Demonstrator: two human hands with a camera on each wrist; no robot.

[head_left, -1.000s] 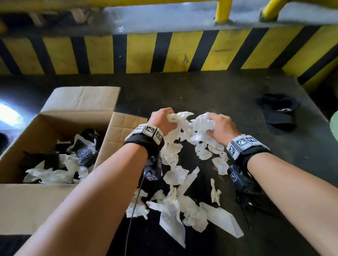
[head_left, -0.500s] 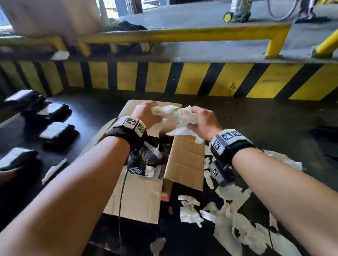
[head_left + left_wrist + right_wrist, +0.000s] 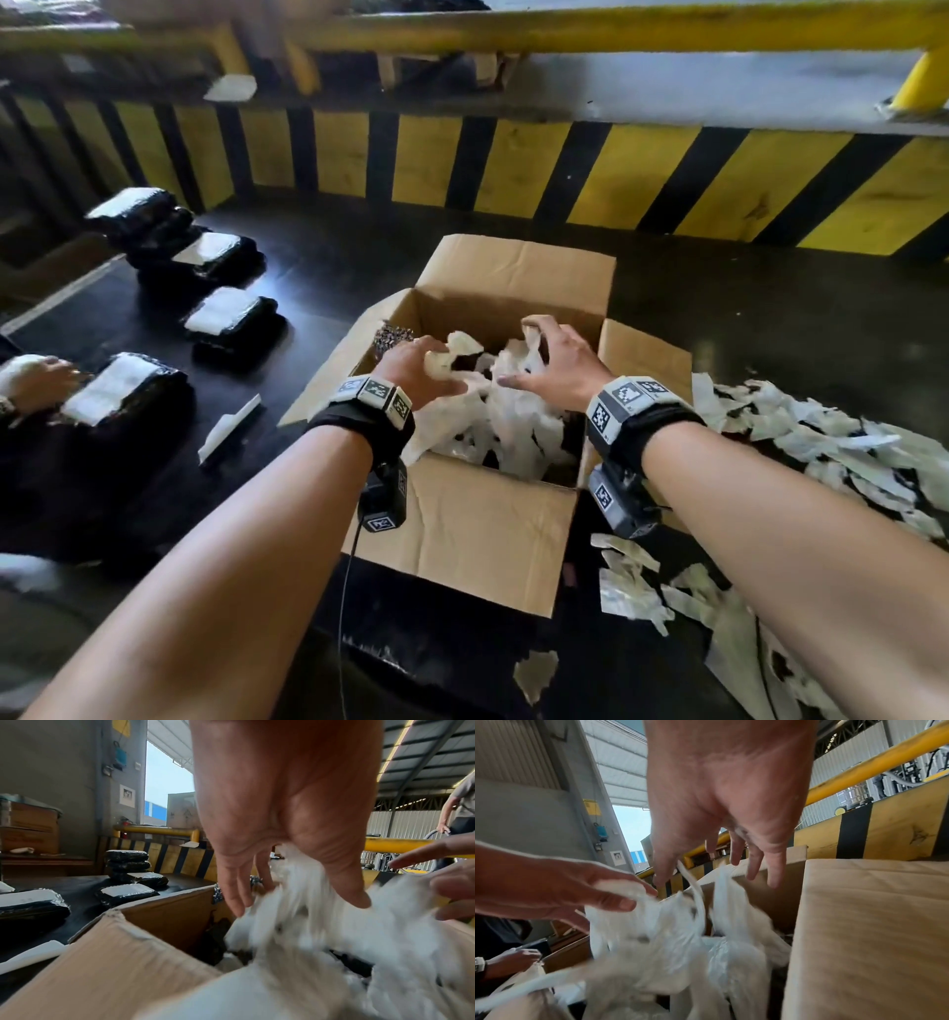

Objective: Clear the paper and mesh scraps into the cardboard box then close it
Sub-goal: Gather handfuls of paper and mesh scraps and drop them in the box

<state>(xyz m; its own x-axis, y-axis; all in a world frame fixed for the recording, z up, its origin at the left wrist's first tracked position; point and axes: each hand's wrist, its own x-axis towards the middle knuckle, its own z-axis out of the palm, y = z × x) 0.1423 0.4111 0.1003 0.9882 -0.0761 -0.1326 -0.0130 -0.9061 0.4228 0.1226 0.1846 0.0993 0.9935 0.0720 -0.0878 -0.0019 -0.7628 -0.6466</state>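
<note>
The open cardboard box (image 3: 462,524) stands on the dark table, its flaps folded out. Both my hands hover over its opening. My left hand (image 3: 405,367) points its straight fingers (image 3: 231,898) down, and a white paper wad (image 3: 441,360) slips from between them and the thumb. My right hand (image 3: 549,354) has its fingers (image 3: 773,878) spread, with paper strips (image 3: 695,902) falling away beneath it. White scraps (image 3: 513,426) pile up inside the box, and a bit of shiny mesh (image 3: 393,336) shows at its left wall. Many more paper scraps (image 3: 821,437) lie right of the box.
Black wrapped packages with white labels (image 3: 231,318) sit in a row at the left, where another person's hand (image 3: 36,380) rests. A white strip (image 3: 231,426) lies left of the box. A yellow and black barrier (image 3: 513,164) closes the far side. Loose scraps (image 3: 631,591) lie at front right.
Both hands gathered scraps on the table, carried the bunch left over the box, and have now spread their fingers so the paper drops in.
</note>
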